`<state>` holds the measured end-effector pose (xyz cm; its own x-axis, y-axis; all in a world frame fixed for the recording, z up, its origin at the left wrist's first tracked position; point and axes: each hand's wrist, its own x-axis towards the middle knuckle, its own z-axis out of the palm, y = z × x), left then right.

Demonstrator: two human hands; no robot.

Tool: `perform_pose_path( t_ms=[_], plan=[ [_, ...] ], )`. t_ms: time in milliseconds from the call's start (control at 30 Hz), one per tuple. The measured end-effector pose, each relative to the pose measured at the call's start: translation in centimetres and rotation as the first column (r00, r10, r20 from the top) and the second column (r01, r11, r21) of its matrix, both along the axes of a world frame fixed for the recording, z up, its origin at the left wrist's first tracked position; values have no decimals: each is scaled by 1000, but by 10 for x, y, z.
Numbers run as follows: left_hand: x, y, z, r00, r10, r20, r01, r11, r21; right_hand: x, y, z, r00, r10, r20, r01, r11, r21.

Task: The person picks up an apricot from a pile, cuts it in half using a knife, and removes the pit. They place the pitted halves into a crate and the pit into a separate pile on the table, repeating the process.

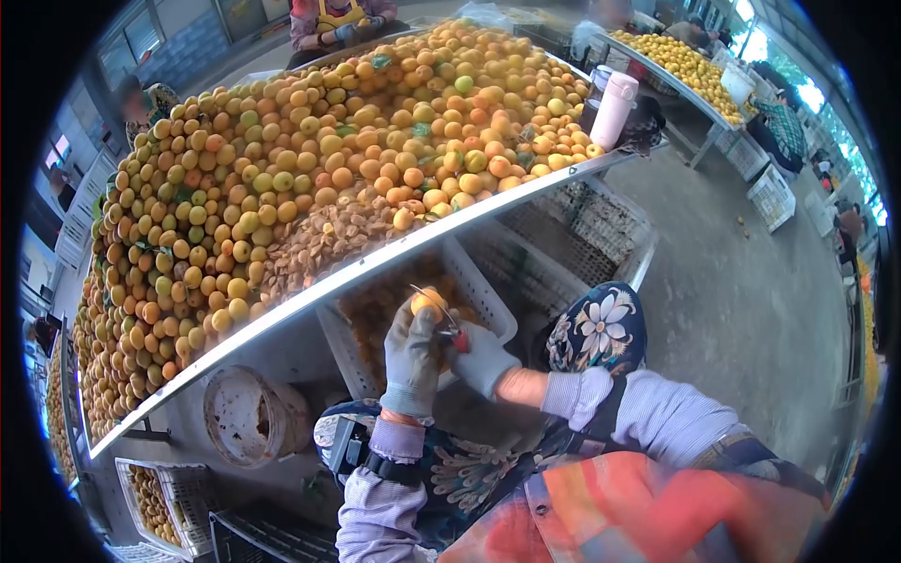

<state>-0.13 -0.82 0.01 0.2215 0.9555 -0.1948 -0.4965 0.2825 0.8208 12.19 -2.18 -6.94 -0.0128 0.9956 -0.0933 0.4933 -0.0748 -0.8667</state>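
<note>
My left hand (411, 361), in a grey glove, holds an orange apricot (427, 302) up over a white plastic crate (488, 298). My right hand (481, 359), also gloved, grips a small knife with a red handle (457, 338), its thin blade against the fruit. Both hands are over my lap, below the edge of a long metal table (375, 266) heaped with yellow and orange apricots (310, 159). A pile of brown pits (324, 246) lies near the table's front edge.
A dirty bucket (246, 415) stands under the table at left. More white crates (582, 225) sit to the right, others at lower left. A pink bottle (612, 109) stands on the table's end. Other people work at the far side and at a second fruit table (680, 66).
</note>
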Motion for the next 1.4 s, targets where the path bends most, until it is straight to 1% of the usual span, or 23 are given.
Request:
perform_pose_path(
  t_ms=[33,67,100,133,167,200,267,400,467,500,600,667,800,867,900,933,967,1000,1033,1200,1267,1367,1400],
  plan=[
    [1,-1,1,996,17,92,-21,999,44,5,4,-4,990,5,-141,-7,1000,-13],
    [3,1,2,982,30,188,-48,995,90,10,9,6,990,0,-142,-2,1000,-13],
    [5,3,2,981,28,193,-46,995,94,16,12,24,996,54,-77,-57,998,-38],
    [6,5,0,992,43,117,-60,987,146,21,14,37,994,112,-10,-112,991,-69],
    [7,6,-2,997,66,41,-73,978,196,25,14,41,993,117,25,-117,993,-7],
    [6,8,-4,996,71,46,-79,978,193,27,16,41,992,122,31,-122,992,-11],
    [1,14,-10,985,59,-163,-22,976,218,30,17,40,987,157,23,-154,983,-97],
    [1,14,-15,993,38,-110,-30,997,77,16,17,17,986,144,82,-140,989,-57],
    [3,10,-11,1000,8,7,-8,1000,3,-2,15,-14,999,-38,-16,40,991,126],
    [3,10,-11,1000,12,7,-12,1000,5,-6,11,-14,999,-54,-3,54,998,35],
    [2,5,-10,998,14,66,-14,1000,1,-1,10,4,1000,5,10,-5,1000,4],
    [8,6,-1,994,112,-11,-110,985,131,7,13,29,998,51,40,-50,999,-10],
    [9,14,-12,977,151,-152,-108,959,261,17,18,42,991,119,64,-113,989,-92],
    [4,17,-16,884,201,-422,-26,922,386,15,16,42,991,112,77,-105,990,-94],
    [3,17,-17,883,202,-424,-28,924,381,13,16,41,991,103,85,-95,991,-93],
    [3,17,-16,931,126,-343,-49,973,224,8,16,29,991,104,81,-96,990,-100],
    [4,15,-16,967,61,-245,-49,997,57,-1,16,8,994,47,-102,-42,998,55],
    [4,15,-22,968,56,-246,-45,998,52,-8,17,5,959,17,-284,42,979,200],
    [3,17,-33,977,87,-194,-72,994,82,-10,16,4,947,-33,-321,50,998,47],
    [3,17,-30,988,91,-121,-79,992,101,-1,15,23,981,47,-187,-40,998,41],
    [8,18,-26,959,136,-248,-113,988,106,5,14,21,988,75,-133,-67,995,69],
    [7,21,-28,949,128,-288,-106,990,88,1,16,20,984,56,-169,-47,997,56],
    [4,21,-26,948,129,-291,-108,990,87,0,16,22,943,99,-317,-137,986,-100]
  ],
)
